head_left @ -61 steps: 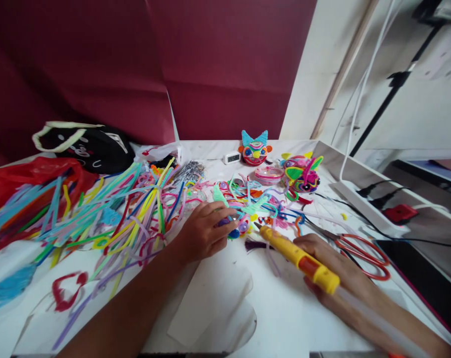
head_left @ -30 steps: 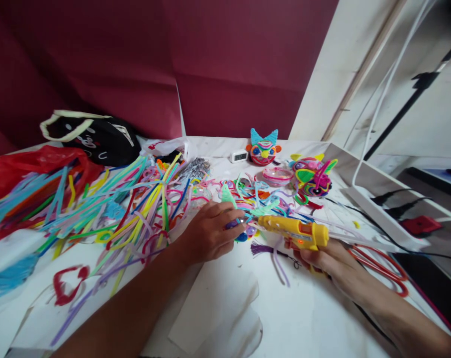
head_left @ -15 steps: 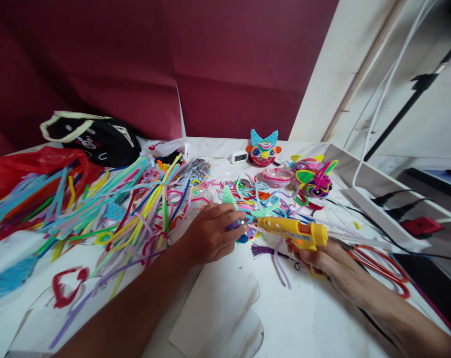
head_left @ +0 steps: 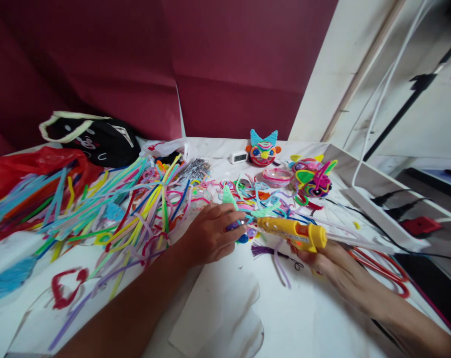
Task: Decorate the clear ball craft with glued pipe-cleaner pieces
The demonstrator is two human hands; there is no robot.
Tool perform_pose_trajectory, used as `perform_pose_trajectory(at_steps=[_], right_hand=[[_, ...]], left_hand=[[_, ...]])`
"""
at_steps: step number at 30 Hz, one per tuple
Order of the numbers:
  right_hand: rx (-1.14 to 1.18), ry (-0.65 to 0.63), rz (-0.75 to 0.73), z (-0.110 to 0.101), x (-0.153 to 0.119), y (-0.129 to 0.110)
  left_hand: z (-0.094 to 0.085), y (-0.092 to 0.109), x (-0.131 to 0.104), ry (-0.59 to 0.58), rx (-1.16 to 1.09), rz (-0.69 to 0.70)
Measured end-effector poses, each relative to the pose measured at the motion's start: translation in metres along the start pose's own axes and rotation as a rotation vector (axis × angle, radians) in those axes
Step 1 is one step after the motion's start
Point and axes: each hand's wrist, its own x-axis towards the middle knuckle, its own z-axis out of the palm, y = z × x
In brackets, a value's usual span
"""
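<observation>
My right hand (head_left: 324,261) is wrapped round the handle of a yellow glue gun (head_left: 294,232), whose small red light is lit. Its nozzle points left, close to the craft piece under my left hand. My left hand (head_left: 215,234) has its fingers curled over that colourful pipe-cleaner craft piece (head_left: 242,238), which has a pointed mint-green part (head_left: 228,197) standing up at its top. My palm and fingers cover much of the piece. A purple tassel (head_left: 267,251) lies just below the nozzle, with a lilac pipe cleaner beside it.
Heaps of loose pipe cleaners (head_left: 135,199) spread over the left side. Behind stand a finished blue-eared figure (head_left: 263,149), a small clock (head_left: 239,157) and a pink figure (head_left: 313,179). Orange-handled scissors (head_left: 382,268) and a power strip (head_left: 387,219) are at right; white paper (head_left: 218,308) lies in front.
The glue gun and my right hand have shifted very slightly, the handle now less visible below the fingers. My left hand stays in place on the craft piece.
</observation>
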Motion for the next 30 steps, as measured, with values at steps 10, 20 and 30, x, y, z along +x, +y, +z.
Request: perform_pose_trajectory(at_steps=[10, 20, 30], right_hand=[[-0.058, -0.008, -0.003, 0.0012, -0.0029, 0.0005], [-0.076, 0.008, 0.021, 0.0032, -0.0039, -0.0005], [-0.113, 0.008, 0.013, 0.0033, -0.0039, -0.0028]], left_hand=[[-0.0003, -0.0004, 0.0012, 0.009, -0.015, 0.014], [0.0005, -0.0004, 0.0013, 0.020, -0.011, 0.018], [-0.0002, 0.0000, 0.0013, 0.013, -0.005, 0.016]])
